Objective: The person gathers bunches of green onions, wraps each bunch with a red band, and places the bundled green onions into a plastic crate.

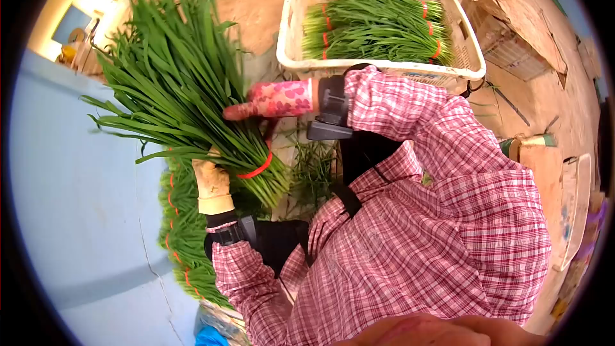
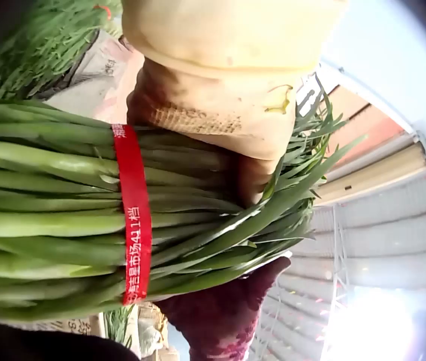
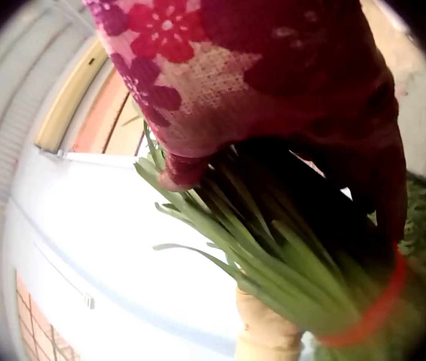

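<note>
A large bunch of garlic chives (image 1: 186,90), bound near its cut ends by a red band (image 1: 257,165), is held up at a tilt, its leaves fanning to the upper left in the head view. My left hand (image 1: 211,182), in a cream glove, grips the bunch just on the leaf side of the band; its thumb (image 2: 256,180) lies over the stalks in the left wrist view. My right hand (image 1: 277,100), in a pink floral glove, holds the opposite side, thumb (image 3: 183,171) on the leaves and fingers curving down past the bunch, partly in shadow.
Beyond the right arm stands a white plastic crate (image 1: 381,64) with several banded chive bunches (image 1: 378,25). More banded bunches (image 1: 186,230) line the blue wall (image 1: 77,186) at left. Loose leaves (image 1: 314,170) lie near the body. A cardboard box (image 1: 506,32) sits at upper right.
</note>
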Motion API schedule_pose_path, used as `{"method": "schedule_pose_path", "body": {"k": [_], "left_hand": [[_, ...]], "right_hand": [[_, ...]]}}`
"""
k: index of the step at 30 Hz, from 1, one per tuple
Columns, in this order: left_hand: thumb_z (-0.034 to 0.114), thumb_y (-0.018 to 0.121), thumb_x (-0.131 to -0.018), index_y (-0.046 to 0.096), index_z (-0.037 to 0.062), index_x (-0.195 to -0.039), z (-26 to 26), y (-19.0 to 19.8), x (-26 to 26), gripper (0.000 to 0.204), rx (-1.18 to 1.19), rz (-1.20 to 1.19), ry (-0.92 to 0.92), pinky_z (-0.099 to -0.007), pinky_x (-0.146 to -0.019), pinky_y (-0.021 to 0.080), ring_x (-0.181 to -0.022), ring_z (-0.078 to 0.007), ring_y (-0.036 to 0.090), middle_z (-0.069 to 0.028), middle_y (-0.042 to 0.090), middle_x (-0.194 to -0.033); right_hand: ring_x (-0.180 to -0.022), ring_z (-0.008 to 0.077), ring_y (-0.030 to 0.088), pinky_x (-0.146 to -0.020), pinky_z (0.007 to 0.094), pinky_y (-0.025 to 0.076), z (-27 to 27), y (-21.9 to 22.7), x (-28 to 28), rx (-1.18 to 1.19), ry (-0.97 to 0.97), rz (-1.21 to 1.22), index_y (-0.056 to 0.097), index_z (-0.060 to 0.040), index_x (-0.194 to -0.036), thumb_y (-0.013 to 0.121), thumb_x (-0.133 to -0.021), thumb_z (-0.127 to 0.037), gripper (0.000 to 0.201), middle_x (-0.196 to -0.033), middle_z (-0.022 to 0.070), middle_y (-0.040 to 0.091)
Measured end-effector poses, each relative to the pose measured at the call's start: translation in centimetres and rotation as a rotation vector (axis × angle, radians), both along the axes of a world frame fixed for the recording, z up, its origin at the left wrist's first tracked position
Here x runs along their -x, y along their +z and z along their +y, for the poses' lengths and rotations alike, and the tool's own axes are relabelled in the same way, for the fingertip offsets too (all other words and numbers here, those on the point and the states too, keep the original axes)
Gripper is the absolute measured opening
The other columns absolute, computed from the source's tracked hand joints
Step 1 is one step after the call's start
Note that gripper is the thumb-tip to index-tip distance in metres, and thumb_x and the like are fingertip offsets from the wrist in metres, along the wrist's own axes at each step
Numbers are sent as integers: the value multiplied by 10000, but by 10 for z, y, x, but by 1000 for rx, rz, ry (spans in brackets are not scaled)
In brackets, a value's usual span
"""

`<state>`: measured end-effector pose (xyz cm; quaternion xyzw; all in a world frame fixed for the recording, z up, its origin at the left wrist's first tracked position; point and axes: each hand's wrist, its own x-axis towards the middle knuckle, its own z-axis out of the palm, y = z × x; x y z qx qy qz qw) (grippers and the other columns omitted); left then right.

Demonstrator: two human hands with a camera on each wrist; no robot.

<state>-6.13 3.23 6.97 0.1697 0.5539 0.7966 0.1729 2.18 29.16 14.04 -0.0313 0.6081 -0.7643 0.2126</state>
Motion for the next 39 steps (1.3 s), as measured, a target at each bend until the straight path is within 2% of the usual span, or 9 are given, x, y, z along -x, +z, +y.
{"method": "schedule_pose_path", "body": {"k": [4,12,17,20,24,25,28,34,39], "left_hand": [[21,673,-872,637,27,-1170,34,10,5,300,-17,186,-10,-302,-781,538,-893,-158,629,-24,664,-1071],[-58,686,-795,507,-43,-1302,78,75,29,538,179,103,-114,-387,-939,527,-1079,-263,626,-150,630,-1188],[81,672,-881,690,-21,-1038,115,83,69,188,157,636,-60,-336,-764,538,-871,-198,661,-94,687,-1040],[131,687,-899,687,-20,-1030,147,84,76,200,142,518,-34,-311,-722,529,-823,-174,650,-83,691,-988],[233,686,-933,668,-46,-968,205,98,35,282,-21,-166,-52,-319,-663,522,-796,-151,632,-85,678,-926],[271,713,-915,664,-27,-916,219,90,7,302,16,492,58,-323,-635,517,-764,-166,630,-83,669,-859],[275,698,-926,672,7,-934,239,94,-46,269,-190,-344,-172,-310,-726,529,-835,-191,635,-78,660,-932],[266,618,-961,608,20,-1247,232,30,-71,377,44,-323,-1003,-398,-1019,464,-1175,-221,586,-131,620,-1257],[137,635,-953,507,-52,-1370,201,64,-72,475,297,-1,-892,-282,-982,471,-1128,-178,613,-139,636,-1260]], "right_hand": [[-687,248,655,-563,387,499,20,19,-78,-672,189,418,692,14,-970,657,-896,-461,482,-807,155,677],[-782,339,668,-667,413,524,15,6,-85,-698,-423,1290,651,-20,-1001,677,-885,-331,333,-820,182,662],[-930,284,688,-835,388,538,79,38,-41,-1024,-182,283,683,32,-1125,658,-852,-610,698,-1009,215,706],[-1159,309,596,-979,362,493,110,17,-17,-837,-229,533,488,67,-1367,669,-850,-608,870,-1285,228,599],[-996,240,622,-926,367,475,126,84,-36,-600,-259,525,570,76,-1218,766,-820,-447,686,-1045,163,658],[-963,230,616,-893,361,478,135,87,-50,-633,-266,508,582,61,-1192,749,-841,-411,612,-1002,142,657],[-862,198,599,-794,343,489,158,104,-70,-735,-237,487,616,18,-1113,696,-902,-304,393,-871,79,656],[-823,167,603,-754,326,490,247,76,-128,-1511,-49,-131,655,-1,-1095,712,-875,-232,325,-903,69,681],[-827,222,645,-706,370,497,303,-9,-195,-1374,40,-385,635,15,-1142,873,-651,-231,599,-931,141,698]]}}
